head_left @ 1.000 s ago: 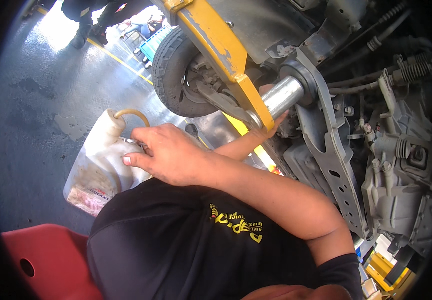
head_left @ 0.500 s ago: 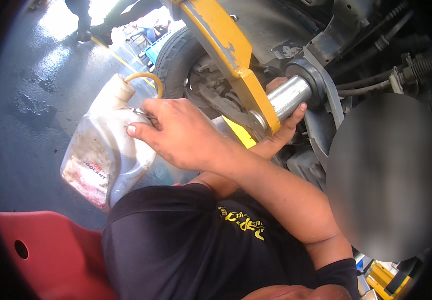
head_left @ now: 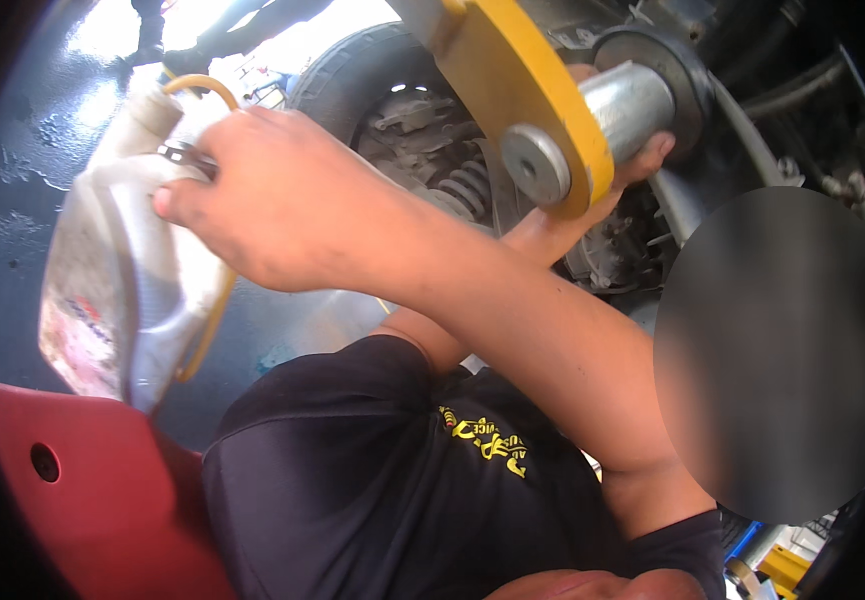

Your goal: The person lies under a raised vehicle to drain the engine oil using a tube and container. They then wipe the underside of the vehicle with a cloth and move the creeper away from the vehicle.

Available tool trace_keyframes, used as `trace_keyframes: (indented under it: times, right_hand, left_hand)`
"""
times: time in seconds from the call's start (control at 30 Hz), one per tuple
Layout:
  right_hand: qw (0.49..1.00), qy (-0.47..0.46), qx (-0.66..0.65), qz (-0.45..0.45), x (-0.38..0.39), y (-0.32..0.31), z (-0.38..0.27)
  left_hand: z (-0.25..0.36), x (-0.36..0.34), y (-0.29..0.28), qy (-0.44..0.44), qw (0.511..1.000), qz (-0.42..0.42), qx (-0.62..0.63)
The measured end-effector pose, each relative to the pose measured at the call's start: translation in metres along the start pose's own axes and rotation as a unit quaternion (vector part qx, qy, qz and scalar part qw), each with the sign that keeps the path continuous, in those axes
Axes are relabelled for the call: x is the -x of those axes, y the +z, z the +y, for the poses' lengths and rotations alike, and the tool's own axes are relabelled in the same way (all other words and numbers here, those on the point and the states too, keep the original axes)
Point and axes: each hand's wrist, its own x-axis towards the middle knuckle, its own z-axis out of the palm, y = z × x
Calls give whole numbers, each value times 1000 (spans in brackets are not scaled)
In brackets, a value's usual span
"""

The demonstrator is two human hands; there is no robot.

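Note:
My left hand (head_left: 643, 165) is wrapped round a thick silver metal cylinder (head_left: 628, 105) from below, its thumb on the near side. The cylinder runs from a yellow metal arm (head_left: 563, 130) to a black round pad (head_left: 693, 90) by the car's underside. Crossing over the left forearm, my right arm reaches left. My right hand (head_left: 253, 190) is closed on a small silver metal piece (head_left: 185, 153), mostly hidden in the fingers. Just behind it is a stained white plastic jug (head_left: 93, 250). A yellow tube (head_left: 208, 82) curves out of the jug's neck.
A car wheel (head_left: 343, 90), with coil spring (head_left: 463, 190), stands beyond the yellow arm. At lower left is a red plastic panel (head_left: 103, 450) with a round hole. Grey floor (head_left: 23, 220) lies behind the jug. A blurred oval covers the right side.
The view has shifted: the jug and right hand appear further left and higher, and the yellow arm looks larger. The cylinder's round end cap now shows. Both hands keep their grips.

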Motion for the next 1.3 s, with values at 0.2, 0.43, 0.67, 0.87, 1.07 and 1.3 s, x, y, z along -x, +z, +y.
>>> trace_keyframes:
  times: [0.2, 0.43, 0.67, 0.87, 1.07, 1.3]
  right_hand:
    - [953, -184, 240, -22, -14, 47, 22]
    - [924, -240, 298, -8, 13, 95, 77]
    - [942, -177, 283, -29, 64, 132, 144]
    - [960, -167, 221, -50, 77, 160, 170]
    - [964, -95, 231, -92, 106, 172, 209]
    - [966, -62, 210, -135, 113, 179, 212]
  left_hand:
    - [-30, -5, -6, 44, 994, -86, -43]
    - [-50, 22, -48, 212, 975, -64, 7]
    - [-107, 159, -121, -39, 993, -42, 105]
    - [-142, 196, -181, -74, 996, -39, -16]
    - [-169, 233, -180, -104, 992, -55, 48]
    - [-204, 264, -169, 154, 971, -59, -173]
